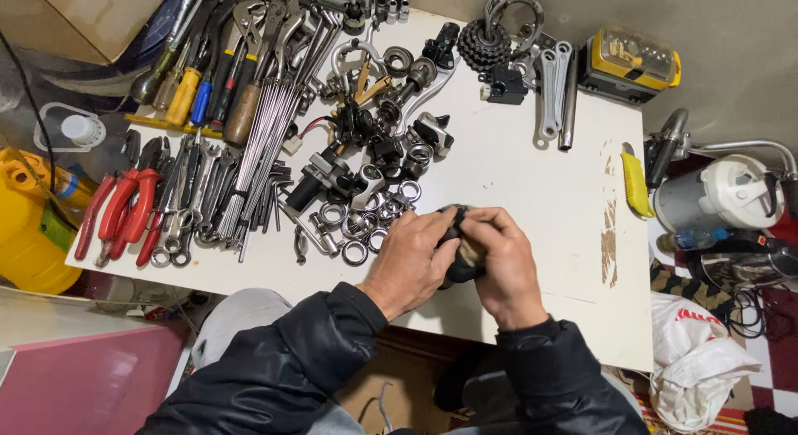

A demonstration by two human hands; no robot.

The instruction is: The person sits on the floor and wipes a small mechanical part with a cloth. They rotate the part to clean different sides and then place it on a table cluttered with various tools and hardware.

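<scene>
Black sleeves [332,360] low in frame; left hand [409,263] and right hand [503,269] both grip closed around a dark part [460,260] over the white desk [532,177]

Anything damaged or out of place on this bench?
The white table has brown patches of chipped surface near its right edge. Otherwise only crowded tools; both hands grip a small dark part.
</scene>
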